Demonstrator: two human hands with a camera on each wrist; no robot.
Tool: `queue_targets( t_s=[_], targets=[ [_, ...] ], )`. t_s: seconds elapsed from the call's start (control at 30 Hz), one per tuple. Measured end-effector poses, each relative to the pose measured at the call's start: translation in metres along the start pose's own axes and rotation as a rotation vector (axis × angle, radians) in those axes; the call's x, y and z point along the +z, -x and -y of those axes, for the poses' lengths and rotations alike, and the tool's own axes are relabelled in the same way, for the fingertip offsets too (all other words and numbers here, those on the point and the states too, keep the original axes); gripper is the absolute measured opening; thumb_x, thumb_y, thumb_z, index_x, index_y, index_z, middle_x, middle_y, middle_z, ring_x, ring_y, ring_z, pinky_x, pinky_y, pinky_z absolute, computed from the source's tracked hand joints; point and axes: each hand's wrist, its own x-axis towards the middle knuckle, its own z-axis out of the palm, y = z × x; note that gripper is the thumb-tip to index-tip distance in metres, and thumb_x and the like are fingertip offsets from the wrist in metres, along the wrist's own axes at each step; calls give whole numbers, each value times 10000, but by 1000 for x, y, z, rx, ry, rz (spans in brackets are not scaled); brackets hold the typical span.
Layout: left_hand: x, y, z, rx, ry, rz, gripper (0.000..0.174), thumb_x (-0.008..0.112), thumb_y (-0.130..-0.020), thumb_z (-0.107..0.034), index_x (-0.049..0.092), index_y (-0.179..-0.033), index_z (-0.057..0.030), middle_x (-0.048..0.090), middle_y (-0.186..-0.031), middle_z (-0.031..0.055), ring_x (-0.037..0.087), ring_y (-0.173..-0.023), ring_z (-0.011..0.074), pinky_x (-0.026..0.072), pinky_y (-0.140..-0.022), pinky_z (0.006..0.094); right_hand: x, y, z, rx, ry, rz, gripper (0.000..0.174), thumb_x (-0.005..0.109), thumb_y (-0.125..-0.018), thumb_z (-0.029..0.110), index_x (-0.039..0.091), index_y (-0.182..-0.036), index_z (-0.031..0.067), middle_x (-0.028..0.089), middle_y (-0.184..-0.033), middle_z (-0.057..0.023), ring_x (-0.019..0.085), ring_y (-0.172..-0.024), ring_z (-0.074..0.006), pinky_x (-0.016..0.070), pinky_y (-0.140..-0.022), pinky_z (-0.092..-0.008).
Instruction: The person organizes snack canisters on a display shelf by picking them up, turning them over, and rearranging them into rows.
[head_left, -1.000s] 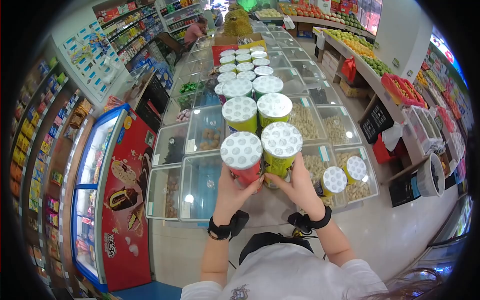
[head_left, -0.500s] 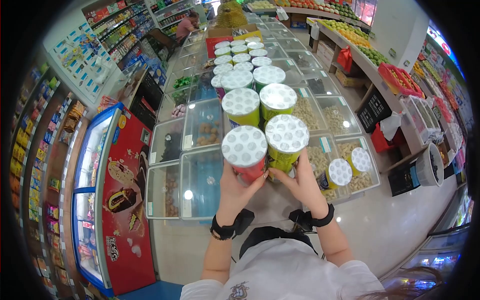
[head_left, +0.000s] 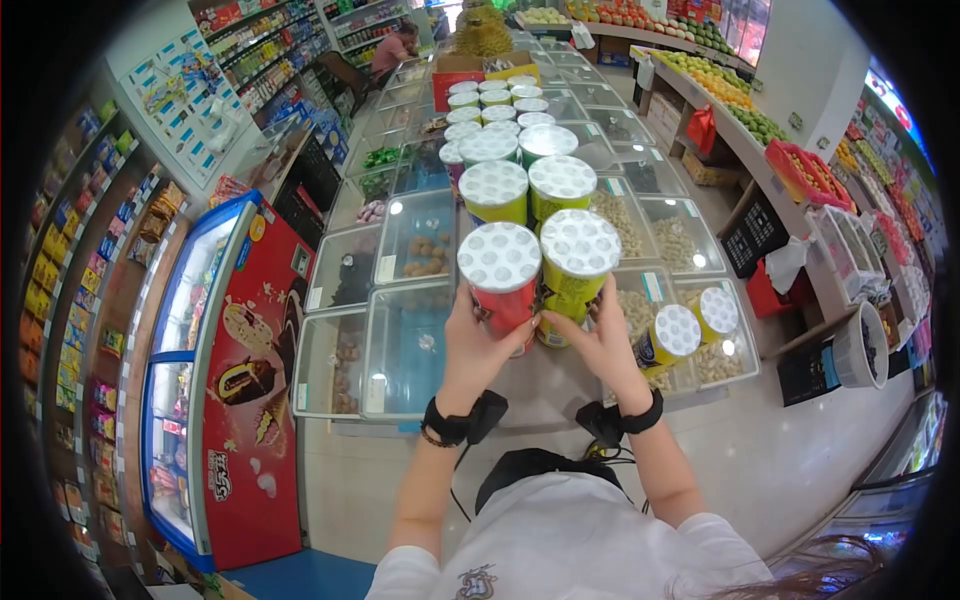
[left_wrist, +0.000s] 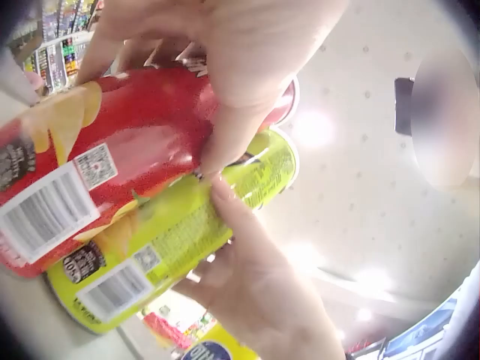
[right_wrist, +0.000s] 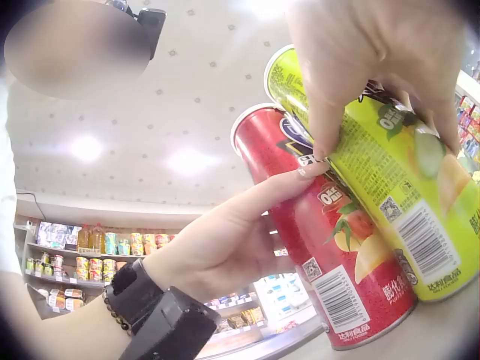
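In the head view, my left hand (head_left: 478, 340) grips a red chip can (head_left: 510, 305) with a silver, dotted lid. Beside it my right hand (head_left: 600, 335) holds a yellow-green chip can (head_left: 580, 245), fingers round its outer side. Both cans stand upright, side by side, at the near end of a double row of similar cans (head_left: 494, 190). The thumbs meet over the near sides of the pair, as the right wrist view shows. Barcodes are visible low on the red can (left_wrist: 142, 124) and the green can (left_wrist: 169, 236) in the left wrist view.
Two more chip cans, one nearer (head_left: 668, 338) and one farther (head_left: 717, 312), stand on lidded peanut bins at right. Clear-lidded bins (head_left: 410, 350) flank the row. A red ice-cream freezer (head_left: 250, 400) is at left, fruit stands (head_left: 700, 85) at right; a person (head_left: 393, 52) sits far back.
The head view has shifted. Both hands keep their grip on the two cans, which now appear higher in the picture and slightly closer to the row behind.
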Motion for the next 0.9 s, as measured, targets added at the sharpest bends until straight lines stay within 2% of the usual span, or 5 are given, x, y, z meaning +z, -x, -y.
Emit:
queue_targets(
  t_s=[0.13,0.3,0.47,0.77,0.9],
  targets=[
    [-5,2,-8,-45,28,43,759,848,-676,-154,432,-1285,25,611,-1174,135,609,-1048,191,494,-885,320,-5,1,8,59,-83,12,807,777,-766,117,289,-1393,-25,512,-1292,-166,505,-1195,-233,400,-1001,-362],
    [-23,16,-21,11,130,120,748,878,-632,-103,484,-1258,12,619,-1163,112,616,-1048,182,506,-885,315,-24,15,32,156,-157,48,824,820,-713,103,351,-1385,8,525,-1288,-107,500,-1214,-207,384,-1040,-353],
    [-53,28,-21,-47,159,206,684,879,-630,-92,529,-1208,21,642,-1114,99,634,-991,169,516,-848,308,-45,29,40,142,-317,-54,807,851,-649,61,412,-1326,33,563,-1247,-89,586,-1114,-184,473,-958,-346],
    [-38,55,-26,-61,58,67,634,869,-644,-128,549,-1173,9,634,-1119,90,596,-1047,169,462,-910,341,-27,49,45,185,-148,-155,821,834,-668,73,382,-1352,17,538,-1255,-103,521,-1184,-192,415,-995,-348],
    [-35,70,-28,-103,136,50,617,864,-649,-94,551,-1170,10,624,-1119,86,592,-1036,163,471,-891,319,-19,56,53,79,-79,-127,845,833,-657,69,372,-1361,-12,524,-1281,-125,507,-1204,-204,386,-1034,-345]
  ],
)
